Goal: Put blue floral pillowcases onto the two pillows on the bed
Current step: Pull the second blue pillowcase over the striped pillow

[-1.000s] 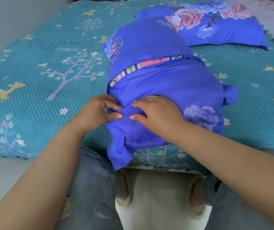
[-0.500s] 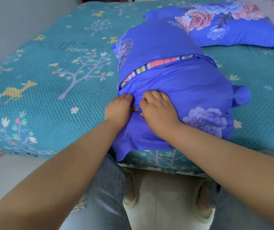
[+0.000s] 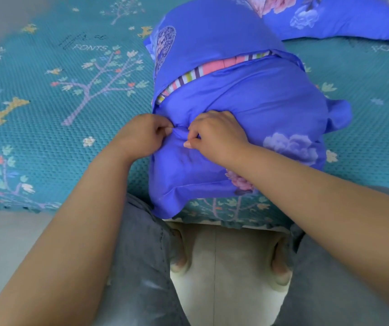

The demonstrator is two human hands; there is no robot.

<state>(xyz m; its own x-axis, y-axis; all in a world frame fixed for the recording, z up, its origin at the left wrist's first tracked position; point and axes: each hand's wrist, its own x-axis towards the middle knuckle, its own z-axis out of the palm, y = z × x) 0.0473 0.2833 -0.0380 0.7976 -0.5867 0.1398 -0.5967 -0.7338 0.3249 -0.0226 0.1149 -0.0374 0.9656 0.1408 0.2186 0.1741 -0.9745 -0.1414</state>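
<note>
A blue floral pillowcase (image 3: 254, 100) covers a bulky pillow lying lengthwise in front of me on the bed. A strip of the striped pillow (image 3: 212, 70) shows through the gap between the case's overlapping flaps. My left hand (image 3: 141, 135) and my right hand (image 3: 214, 135) sit close together on the near part of the case, each pinching a bunched fold of the blue fabric. The case's near corner hangs over the bed edge. A second pillow in a blue floral case (image 3: 325, 15) lies flat at the far right.
The bed carries a teal bedspread (image 3: 59, 95) printed with trees and animals. My legs in grey jeans (image 3: 139, 267) stand against the bed edge on a pale floor (image 3: 224, 267). A pale wall (image 3: 2, 12) is at the far left.
Both hands went from lying flat on the case to curling and pinching a fold of it. The view has dipped closer to the pillow.
</note>
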